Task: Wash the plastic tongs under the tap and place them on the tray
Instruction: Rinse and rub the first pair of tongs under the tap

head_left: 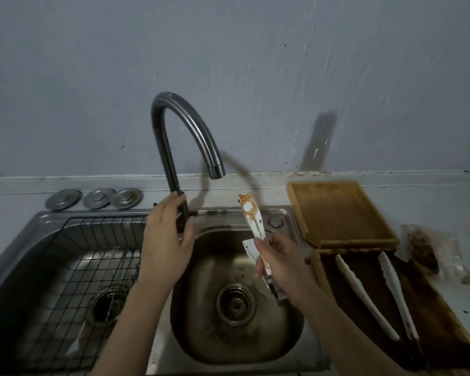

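My right hand (282, 261) grips white plastic tongs (251, 215) smeared with brown sauce, holding them tilted upward over the right sink basin (201, 335). Their tips point toward the wall, just right of the tap's spout. My left hand (166, 234) is wrapped around the base of the tall curved tap (185, 131), at its handle. No water runs from the spout. To the right sit two wooden trays: a lighter one (337, 210) at the back and a dark one (445, 346) in front, with two more white tongs (364, 294) lying on it.
A black wire rack (65, 267) fills the left sink basin, with a white utensil (75, 346) lying in it. Three round metal sink plugs (95, 198) rest on the ledge behind. A crumpled stained plastic bag (429, 251) lies at the far right on the counter.
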Motion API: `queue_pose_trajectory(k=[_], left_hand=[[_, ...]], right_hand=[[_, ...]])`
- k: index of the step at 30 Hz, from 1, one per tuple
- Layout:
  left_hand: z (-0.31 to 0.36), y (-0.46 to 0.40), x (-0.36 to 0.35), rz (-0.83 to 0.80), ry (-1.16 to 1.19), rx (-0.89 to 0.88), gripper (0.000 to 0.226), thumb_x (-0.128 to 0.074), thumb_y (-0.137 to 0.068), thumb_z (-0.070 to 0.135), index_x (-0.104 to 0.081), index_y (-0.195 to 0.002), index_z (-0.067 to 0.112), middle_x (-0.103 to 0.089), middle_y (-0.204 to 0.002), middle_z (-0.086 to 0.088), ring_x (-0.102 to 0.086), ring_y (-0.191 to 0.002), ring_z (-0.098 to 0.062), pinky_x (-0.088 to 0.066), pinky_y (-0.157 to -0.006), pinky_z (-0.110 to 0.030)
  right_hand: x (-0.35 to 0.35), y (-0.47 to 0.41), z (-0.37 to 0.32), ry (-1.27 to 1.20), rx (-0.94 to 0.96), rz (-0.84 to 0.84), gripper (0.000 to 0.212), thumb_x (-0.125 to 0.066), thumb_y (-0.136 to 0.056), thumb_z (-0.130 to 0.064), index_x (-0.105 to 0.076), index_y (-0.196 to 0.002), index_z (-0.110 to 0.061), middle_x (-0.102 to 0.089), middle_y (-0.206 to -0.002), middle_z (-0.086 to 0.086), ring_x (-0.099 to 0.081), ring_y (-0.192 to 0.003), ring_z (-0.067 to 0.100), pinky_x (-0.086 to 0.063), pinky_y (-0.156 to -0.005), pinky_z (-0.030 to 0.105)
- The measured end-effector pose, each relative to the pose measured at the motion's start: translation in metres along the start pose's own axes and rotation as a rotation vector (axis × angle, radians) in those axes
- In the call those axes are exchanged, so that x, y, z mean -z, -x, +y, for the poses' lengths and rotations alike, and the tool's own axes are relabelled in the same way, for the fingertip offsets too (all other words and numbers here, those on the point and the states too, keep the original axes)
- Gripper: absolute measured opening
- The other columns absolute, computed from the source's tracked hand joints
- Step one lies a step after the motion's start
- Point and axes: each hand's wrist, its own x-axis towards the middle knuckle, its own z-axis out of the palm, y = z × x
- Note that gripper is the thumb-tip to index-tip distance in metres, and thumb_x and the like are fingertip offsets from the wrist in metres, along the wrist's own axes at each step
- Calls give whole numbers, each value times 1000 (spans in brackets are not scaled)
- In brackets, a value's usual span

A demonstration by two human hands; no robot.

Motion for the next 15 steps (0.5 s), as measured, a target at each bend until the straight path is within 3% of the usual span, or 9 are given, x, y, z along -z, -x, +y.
queue_pose_trajectory(k=[4,9,11,13,15], left_hand=[[-30,-16,-1,109,12,179,56,-61,-85,14,-38,-136,5,-39,-143,-17,-35,-135,-31,-29,-114,-44],[-49,-33,-10,-44,126,366,64,-53,-91,27,-22,-147,18,-40,-147,-10,-48,-127,-30,-41,-105,-50],[-52,-40,-15,-48,68,366,54,-49,-93,31,-33,-143,19,-54,-133,-11,-56,-116,-28,-46,-98,-47],[-54,-48,-18,-6,-41,363,38,-45,-94,34,-55,-123,12,-67,-108,-12,-63,-99,-29,-48,-82,-39],[-55,-54,-20,48,-60,387,34,-44,-95,34,-63,-103,7,-69,-93,-14,-65,-89,-32,-46,-72,-36]], right_hand=[[-19,-18,7,13,13,33,20,-53,-93,-20,-54,-89,-1,-58,-47,1,-55,-36,13,-49,-45,26],[-40,-36,8,33,57,64,17,-55,-92,-23,-51,-79,-13,-59,-49,3,-53,-35,15,-51,-48,37],[-47,-43,6,63,74,81,17,-54,-92,-23,-52,-80,-11,-59,-52,3,-54,-35,15,-50,-47,35],[-53,-50,6,61,66,99,15,-54,-92,-23,-52,-83,-11,-60,-53,3,-53,-35,14,-49,-46,33],[-56,-55,7,46,57,113,16,-54,-92,-23,-53,-86,-8,-60,-50,1,-53,-35,13,-48,-46,33]])
